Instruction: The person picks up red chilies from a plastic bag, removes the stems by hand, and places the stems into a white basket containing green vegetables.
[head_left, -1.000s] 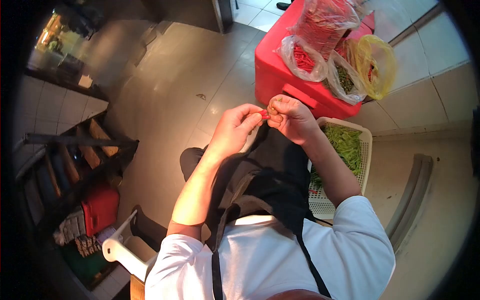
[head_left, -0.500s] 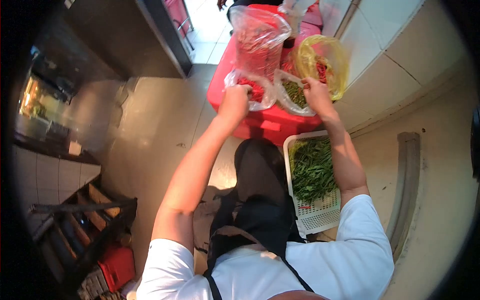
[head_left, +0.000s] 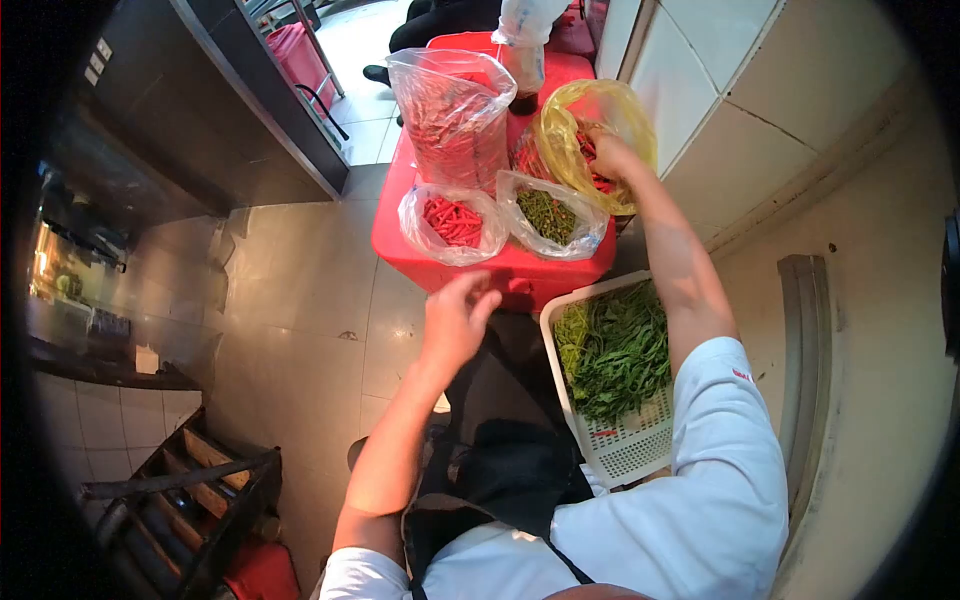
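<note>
My left hand (head_left: 460,315) hovers in front of the red box's near edge, thumb and fingers apart, holding nothing. Just beyond it stands a small clear bag (head_left: 412,222) with its mouth spread, full of red chilies (head_left: 455,221). My right hand (head_left: 610,158) reaches into a yellow plastic bag (head_left: 635,112) at the right, against the red chilies (head_left: 587,148) inside. Its fingertips are hidden there. Between these two bags sits another clear bag (head_left: 592,238) of small green chilies (head_left: 545,215).
The bags rest on a red box (head_left: 400,235). A tall clear bag (head_left: 455,130) of red chilies and a bagged cup of dark liquid (head_left: 523,75) stand behind. Leafy greens (head_left: 620,350) lie in a white basket (head_left: 562,390). A person's dark-clothed leg (head_left: 440,25) is beyond.
Both hands have let go of the small clear bags. My left hand has drawn back toward me, and my right hand has moved into the yellow bag. The view has shifted.
</note>
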